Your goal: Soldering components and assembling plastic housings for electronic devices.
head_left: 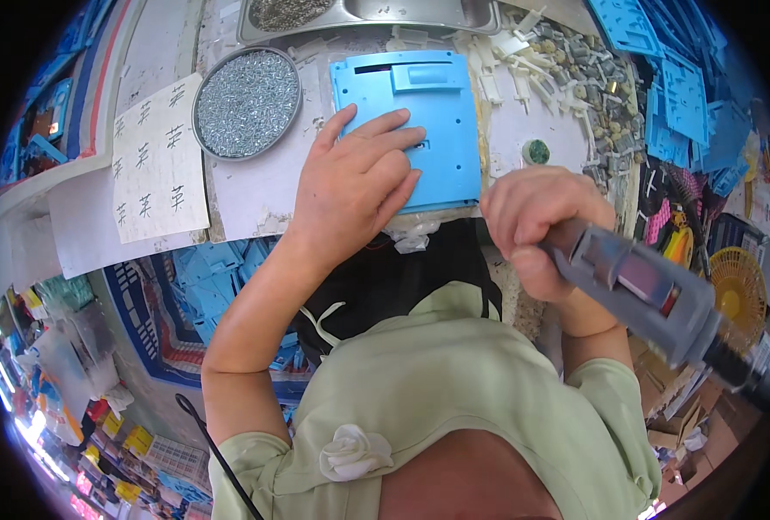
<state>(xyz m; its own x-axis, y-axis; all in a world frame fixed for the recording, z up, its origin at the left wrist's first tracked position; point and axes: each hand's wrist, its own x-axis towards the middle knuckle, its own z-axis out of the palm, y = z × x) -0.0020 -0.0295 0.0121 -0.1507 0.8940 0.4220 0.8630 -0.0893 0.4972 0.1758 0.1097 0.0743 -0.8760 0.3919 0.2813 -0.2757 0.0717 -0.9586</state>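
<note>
Resting left hand, fingers spread, on blue panel at worktop's near edge.

Gripping grey tool in closed right hand, just beside panel's near right corner; pointing panel's length toward far edge. Showing small metal pieces left of panel, white plastic parts near far edge, stacked blue parts beyond right edge.

A small assembly workshop is indicated. The worktop is strewn with loose parts sorted by kind: a round dish is filled with tiny metal pieces, and white plastic pieces are heaped beside grey ones. Moulded blue panels are piled at the right, and more blue pieces are gathered in a crate below. A grey tool is held by the worktop's edge.
</note>
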